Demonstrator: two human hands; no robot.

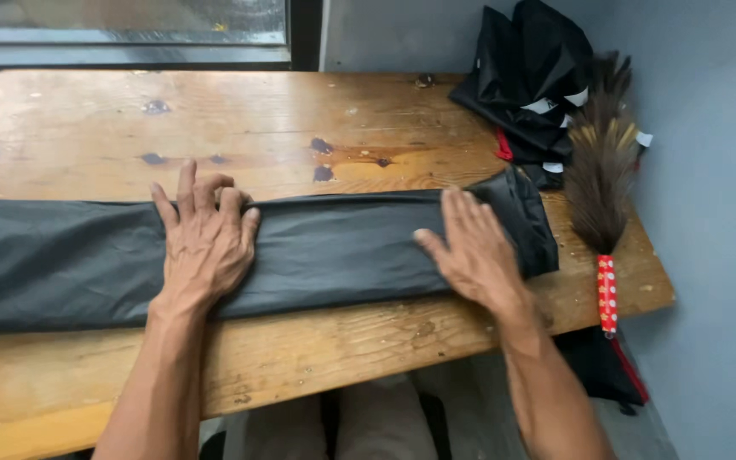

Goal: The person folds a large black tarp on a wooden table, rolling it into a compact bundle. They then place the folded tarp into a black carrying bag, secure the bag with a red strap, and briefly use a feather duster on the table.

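Both hands lay flat and spread on the folded black cloth [334, 251] along the wooden table's [300, 358] near edge: left hand [204, 247] mid-strip, right hand [474, 251] near its end. Even outward pressure would best flatten creases. Beyond lay a feather duster [602, 187] and black bag [526, 81].

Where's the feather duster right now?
In the head view, the feather duster lies along the right edge of the wooden table, just past the right hand and the folded black cloth, below the black bag.

Plain home workroom, worn wooden table [317, 128] against grey walls, window behind, feather duster [602, 196] at the side
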